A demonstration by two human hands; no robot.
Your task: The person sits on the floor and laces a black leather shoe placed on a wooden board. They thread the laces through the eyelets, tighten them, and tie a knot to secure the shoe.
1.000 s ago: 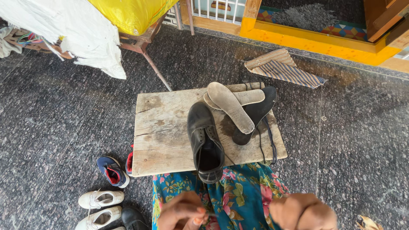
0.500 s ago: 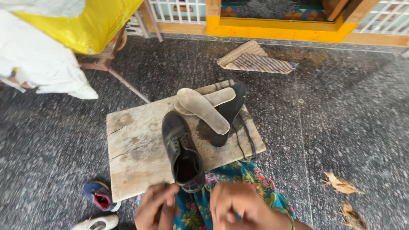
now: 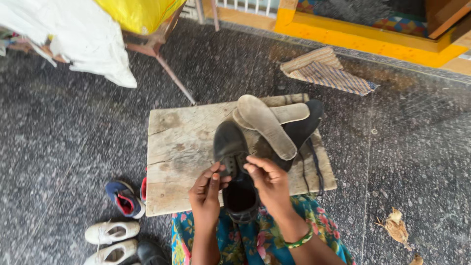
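1. Both hands have come forward from the lap onto the black shoe (image 3: 234,172).
2. The left hand (image 3: 207,189) and right hand (image 3: 269,180) each pinch at its lace area, grip clenched there.
3. The shoe, scuffed and open-mouthed, stands upright on the wooden counter (image 3: 181,147).
4. Beyond it lie two pale insoles (image 3: 267,122), crossed over another dark shoe (image 3: 301,128).

We're looking at a black shoe (image 3: 234,169), leather-like w/ dull sheen, sitting on a rough, weathered wood board (image 3: 181,147). Behind the shoe we're seeing pale insoles (image 3: 269,123), matt and scuffed. The floor (image 3: 73,137) around the board is showing as speckled stone, slightly glossy. Beyond the board, a woven mat (image 3: 326,68) is looking coarse.
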